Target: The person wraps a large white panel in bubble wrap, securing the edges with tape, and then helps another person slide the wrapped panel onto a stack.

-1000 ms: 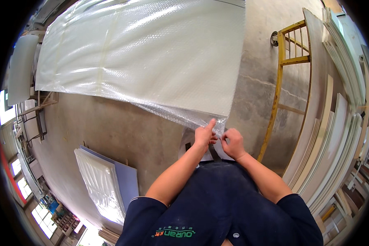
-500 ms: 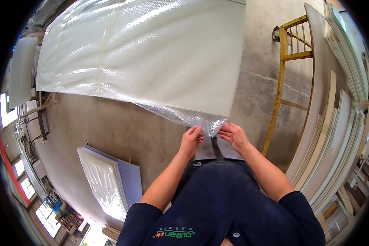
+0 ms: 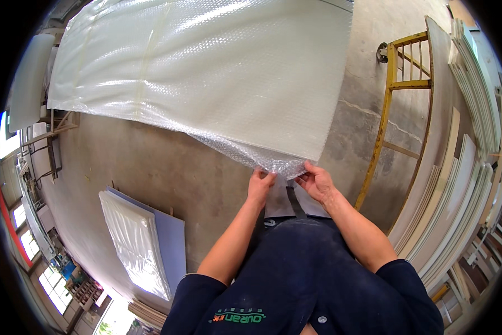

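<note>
A large flat white panel point(image 3: 251, 84) lies in front of me, covered with clear bubble wrap point(image 3: 234, 148) that shows bright creases and strips of yellowish tape. The loose wrap hangs over the panel's near edge and gathers at its near right corner. My left hand point(image 3: 261, 183) pinches this overhanging wrap between thumb and fingers. At the corner, my right hand point(image 3: 316, 180) grips the same flap a short way to the right. Both hands sit close to my waist, just below the panel edge.
A yellow metal cart frame point(image 3: 383, 117) with a caster stands on the concrete floor to the right. Beyond it, many long boards point(image 3: 457, 195) lean in a stack. Wrapped white panels point(image 3: 133, 240) and a bluish sheet point(image 3: 170, 245) stand at the lower left.
My hands hold the flap drawn out wider and flatter along the edge, where it hung bunched before. The view has shifted slightly.
</note>
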`<state>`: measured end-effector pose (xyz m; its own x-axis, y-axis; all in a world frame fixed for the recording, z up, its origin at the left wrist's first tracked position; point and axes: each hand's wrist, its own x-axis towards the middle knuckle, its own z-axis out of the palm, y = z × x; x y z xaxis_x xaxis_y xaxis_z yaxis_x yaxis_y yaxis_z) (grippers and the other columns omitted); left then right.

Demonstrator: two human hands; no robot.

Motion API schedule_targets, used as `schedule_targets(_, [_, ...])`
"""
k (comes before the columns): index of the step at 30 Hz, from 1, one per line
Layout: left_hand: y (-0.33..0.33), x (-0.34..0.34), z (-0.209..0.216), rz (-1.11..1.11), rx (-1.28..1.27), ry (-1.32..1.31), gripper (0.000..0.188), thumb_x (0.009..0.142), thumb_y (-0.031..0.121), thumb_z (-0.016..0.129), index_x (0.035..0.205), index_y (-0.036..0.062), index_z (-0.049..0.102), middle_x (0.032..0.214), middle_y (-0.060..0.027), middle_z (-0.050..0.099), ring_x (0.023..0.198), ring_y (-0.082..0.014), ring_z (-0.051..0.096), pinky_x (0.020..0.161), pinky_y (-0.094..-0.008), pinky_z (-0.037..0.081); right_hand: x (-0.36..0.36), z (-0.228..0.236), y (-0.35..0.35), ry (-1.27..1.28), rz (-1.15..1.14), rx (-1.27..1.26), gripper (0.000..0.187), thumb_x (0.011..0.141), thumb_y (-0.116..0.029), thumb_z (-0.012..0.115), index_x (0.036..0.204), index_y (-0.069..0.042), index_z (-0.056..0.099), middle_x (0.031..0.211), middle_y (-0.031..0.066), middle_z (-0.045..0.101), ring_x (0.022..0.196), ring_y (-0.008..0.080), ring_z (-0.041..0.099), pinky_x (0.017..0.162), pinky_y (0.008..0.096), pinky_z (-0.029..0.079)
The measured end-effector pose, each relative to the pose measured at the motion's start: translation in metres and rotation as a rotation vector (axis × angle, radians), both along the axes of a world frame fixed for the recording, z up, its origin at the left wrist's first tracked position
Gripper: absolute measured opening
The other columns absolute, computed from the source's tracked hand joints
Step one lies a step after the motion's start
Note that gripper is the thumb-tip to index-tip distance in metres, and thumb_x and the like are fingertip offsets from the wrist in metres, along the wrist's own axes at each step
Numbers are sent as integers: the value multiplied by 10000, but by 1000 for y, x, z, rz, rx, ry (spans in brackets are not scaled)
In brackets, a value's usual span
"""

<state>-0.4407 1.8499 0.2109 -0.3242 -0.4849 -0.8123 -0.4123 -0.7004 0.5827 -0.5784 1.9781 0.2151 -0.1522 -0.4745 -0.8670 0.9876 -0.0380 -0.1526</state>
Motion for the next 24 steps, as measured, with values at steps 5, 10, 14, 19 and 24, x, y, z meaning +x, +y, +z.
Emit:
schedule_targets(5, [2, 1, -35, -60, 81, 102, 262, 822, 162, 634, 989, -39, 633, 873, -57, 651, 767, -126, 579, 704, -268, 467, 3, -7, -8, 31, 120, 112, 146, 860, -178, 584, 971, -85, 609, 979, 49, 637, 892, 176, 591, 780, 359, 474])
schedule_targets(10, [1, 3, -19, -107, 158, 167, 232, 843, 86, 576, 1041, -35, 594, 999, -103, 649, 937, -175, 612, 892, -303, 464, 7, -12, -11, 76, 222, 331, 193, 827, -187, 604, 986, -79, 606, 924, 45, 632, 861, 191, 591, 788, 366, 470])
schedule_targets(14, [-4, -15, 11, 36, 293, 347, 255, 858, 107, 566, 1072, -31, 571, 983, -105, 650, 935, -198, 627, 895, -341, 479, 6, -29, -4, 1, 52, 131, 201, 835, -202, 576, 986, -72, 604, 901, 58, 633, 840, 203, 599, 771, 352, 482])
schedule_targets(19, [-18, -53, 37, 0, 385, 42, 206, 860, 110, 527, 1006, -32, 560, 914, -145, 640, 734, -253, 668, 685, -374, 569, 4, 1, -15, -10, 35, 248, 213, 843, -182, 550, 1023, -75, 587, 891, 59, 640, 798, 213, 615, 762, 333, 496])
schedule_targets(24, [-8, -69, 41, 30, 269, -15, 171, 852, 94, 506, 946, -44, 547, 843, -162, 626, 687, -274, 662, 617, -393, 577, 11, 51, 6, 975, 391, 532, 226, 808, -118, 595, 1017, -50, 542, 846, 60, 596, 790, 200, 597, 722, 359, 482])
